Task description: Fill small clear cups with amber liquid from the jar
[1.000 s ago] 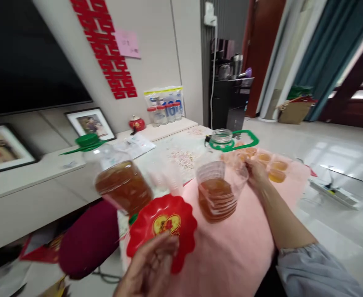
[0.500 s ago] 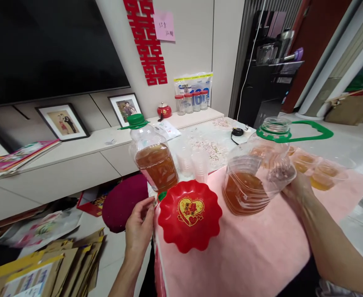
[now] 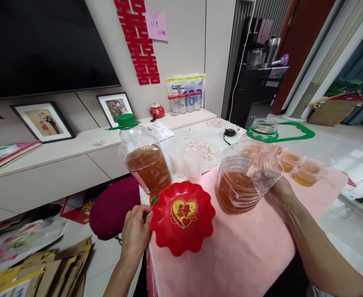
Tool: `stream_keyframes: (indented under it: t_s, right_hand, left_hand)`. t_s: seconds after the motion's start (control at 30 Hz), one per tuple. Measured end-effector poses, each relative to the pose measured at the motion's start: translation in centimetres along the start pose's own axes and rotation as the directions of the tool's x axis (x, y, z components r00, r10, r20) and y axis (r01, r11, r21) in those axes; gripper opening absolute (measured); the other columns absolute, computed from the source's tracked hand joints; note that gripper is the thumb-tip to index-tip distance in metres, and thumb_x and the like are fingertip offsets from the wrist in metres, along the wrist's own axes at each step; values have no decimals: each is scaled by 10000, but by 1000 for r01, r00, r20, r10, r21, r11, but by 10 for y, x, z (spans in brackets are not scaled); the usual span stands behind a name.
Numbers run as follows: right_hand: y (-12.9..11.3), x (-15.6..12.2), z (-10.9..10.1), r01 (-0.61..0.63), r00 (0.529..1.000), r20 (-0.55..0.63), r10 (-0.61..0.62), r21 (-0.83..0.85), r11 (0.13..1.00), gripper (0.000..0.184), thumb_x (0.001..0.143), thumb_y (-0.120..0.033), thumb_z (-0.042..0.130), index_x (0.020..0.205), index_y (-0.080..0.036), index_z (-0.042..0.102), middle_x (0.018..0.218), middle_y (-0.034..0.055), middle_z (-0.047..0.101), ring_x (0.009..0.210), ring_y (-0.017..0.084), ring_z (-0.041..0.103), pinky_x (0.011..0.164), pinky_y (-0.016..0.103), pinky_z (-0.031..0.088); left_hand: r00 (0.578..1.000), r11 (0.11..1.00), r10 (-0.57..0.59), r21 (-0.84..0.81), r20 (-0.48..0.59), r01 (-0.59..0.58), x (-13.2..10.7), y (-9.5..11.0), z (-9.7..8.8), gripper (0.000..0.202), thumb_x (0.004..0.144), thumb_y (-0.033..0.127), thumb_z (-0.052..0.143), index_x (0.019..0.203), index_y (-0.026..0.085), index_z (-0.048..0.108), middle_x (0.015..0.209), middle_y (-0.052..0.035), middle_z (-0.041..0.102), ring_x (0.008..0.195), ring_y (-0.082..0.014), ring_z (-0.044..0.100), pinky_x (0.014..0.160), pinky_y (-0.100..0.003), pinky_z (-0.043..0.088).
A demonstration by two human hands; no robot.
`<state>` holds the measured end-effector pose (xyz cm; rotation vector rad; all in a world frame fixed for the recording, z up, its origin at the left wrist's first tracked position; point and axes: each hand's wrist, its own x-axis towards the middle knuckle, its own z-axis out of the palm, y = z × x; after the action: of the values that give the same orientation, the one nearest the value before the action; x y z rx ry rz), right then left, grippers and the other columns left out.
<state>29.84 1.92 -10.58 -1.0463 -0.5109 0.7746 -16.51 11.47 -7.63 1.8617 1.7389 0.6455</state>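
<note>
A clear plastic jug (image 3: 241, 181) of amber liquid stands uncapped on a pink cloth, a green carry loop at its neck. My right hand (image 3: 277, 193) is closed against the jug's right side, its fingers largely hidden behind the plastic. My left hand (image 3: 136, 229) is at the table's left edge, beside a scalloped red dish (image 3: 183, 239) with a gold heart print. Its fingers curl round something whitish, mostly hidden by the dish. Behind the dish is a second jug (image 3: 147, 167) of amber liquid with a green cap.
Stacked clear cups (image 3: 193, 165) stand between the jugs. Several cups with yellowish liquid (image 3: 306, 175) sit on the pink cloth (image 3: 230, 255) at right. A maroon stool (image 3: 113, 208) is left of the table, with flattened cardboard (image 3: 57, 268) on the floor.
My left hand has moved in closer to the red dish, and its fingers have curled. The view has turned slightly right. The right hand stays at the open jug.
</note>
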Motion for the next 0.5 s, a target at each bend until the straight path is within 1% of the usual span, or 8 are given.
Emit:
stream_keyframes:
  t_s: [0.1, 0.17, 0.23, 0.33, 0.5]
  right_hand:
    - [0, -5, 7, -51, 999, 12, 51, 3, 999, 262, 1067, -403, 677, 1151, -155, 675, 1056, 44, 684, 832, 143, 671, 732, 294, 610]
    - [0, -9, 12, -71, 997, 21, 71, -2, 997, 254, 1064, -394, 682, 1148, -153, 675, 1066, 47, 685, 855, 150, 676, 750, 304, 614]
    - [-2, -12, 17, -86, 996, 32, 87, -11, 996, 256, 1063, -395, 683, 1153, -155, 677, 1087, 54, 687, 886, 160, 684, 779, 323, 620]
    - [-4, -17, 24, -97, 994, 43, 98, -26, 995, 270, 1064, -407, 680, 1154, -153, 678, 1083, 54, 690, 880, 160, 684, 786, 330, 621]
    - [-7, -21, 32, -78, 996, 46, 80, -52, 996, 279, 1065, -421, 677, 1156, -157, 682, 1101, 58, 694, 903, 166, 689, 801, 337, 622]
  left_hand:
    - [1000, 999, -4, 44, -6, 4, 1, 0, 3, 435, 752, 589, 391, 856, 220, 596, 1031, -100, 666, 1005, -294, 522, 861, -387, 390]
    - [1000, 998, -12, 67, -12, 13, 2, 0, 5, 414, 787, 574, 378, 875, 220, 574, 1040, -101, 666, 1032, -295, 525, 855, -376, 387]
    - [1000, 996, -21, 82, -15, 22, 2, 0, 6, 378, 819, 540, 381, 897, 217, 562, 1058, -100, 666, 1064, -293, 530, 854, -365, 386]
    - [999, 994, -44, 99, -24, 46, 3, 2, 7, 313, 882, 466, 385, 938, 208, 554, 1100, -100, 657, 1101, -284, 541, 849, -348, 384]
    - [997, 989, -77, 128, -26, 79, 4, 7, 6, 225, 994, 364, 397, 970, 192, 539, 1138, -93, 632, 1086, -264, 558, 833, -326, 368]
